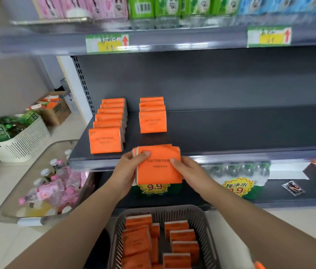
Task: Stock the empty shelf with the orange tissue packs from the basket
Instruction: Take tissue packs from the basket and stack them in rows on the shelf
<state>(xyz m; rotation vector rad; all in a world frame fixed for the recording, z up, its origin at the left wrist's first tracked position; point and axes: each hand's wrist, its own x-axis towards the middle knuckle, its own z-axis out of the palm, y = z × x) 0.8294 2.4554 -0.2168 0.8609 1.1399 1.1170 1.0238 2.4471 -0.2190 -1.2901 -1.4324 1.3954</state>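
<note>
From the head view, the dark shelf [230, 133] already has two rows of orange tissue packs standing on it. The left row [105, 139] looks full, with about six packs going from the back to the front edge. The second row [152, 121] stands just beside it and has about four packs, with bare shelf in front of it.

Both hands hold a small bunch of packs [159, 167] together, right at the front edge of the shelf, in front of the second row. The left hand [132, 167] grips the bunch's left side with its thumb on the front. The right hand [188, 169] grips the right side the same way.

Down below, the grey basket [209, 230] has many packs left in it [182, 235]. Most of the shelf to the right is bare. So I think the job is well started, but a lot is left to do.
</note>
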